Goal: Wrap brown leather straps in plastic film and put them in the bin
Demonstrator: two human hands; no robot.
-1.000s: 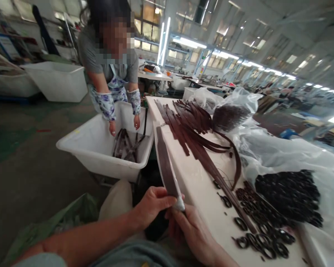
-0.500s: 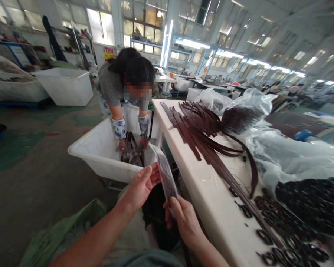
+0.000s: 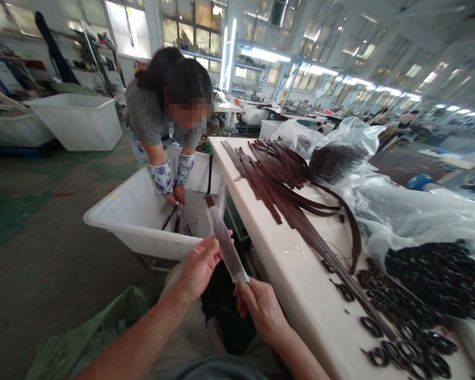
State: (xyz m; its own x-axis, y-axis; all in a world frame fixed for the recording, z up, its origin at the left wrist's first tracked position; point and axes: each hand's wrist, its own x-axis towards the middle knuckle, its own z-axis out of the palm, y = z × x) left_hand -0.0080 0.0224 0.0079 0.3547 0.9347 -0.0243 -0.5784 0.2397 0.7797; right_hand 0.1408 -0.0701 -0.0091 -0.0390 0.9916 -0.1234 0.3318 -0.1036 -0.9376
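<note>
A dark brown strap in a clear plastic sleeve [image 3: 226,244] slants upward in front of me, the strap's brown end poking out at the top. My right hand [image 3: 259,303] pinches its lower end between thumb and fingers. At mid-length, my left hand [image 3: 201,266] holds the sleeve's left edge, thumb on the near side and fingertips showing behind it. Beside my right hand runs a white table [image 3: 269,245], where long brown straps [image 3: 288,203] lie in a loose heap. Dark coiled loops [image 3: 396,351] are scattered at the table's near end.
Across from me a person [image 3: 146,105] bends over a white bin [image 3: 142,235], both hands among straps inside it. Plastic bags [image 3: 411,211] with black pieces lie on the table's right. A green sack [image 3: 91,327] is at lower left; another white bin [image 3: 79,119] stands behind.
The strap's brown end now shows above the sleeve's top. My left hand has closed in on the sleeve. The other person's hands have drawn together in the bin. The view has shifted slightly.
</note>
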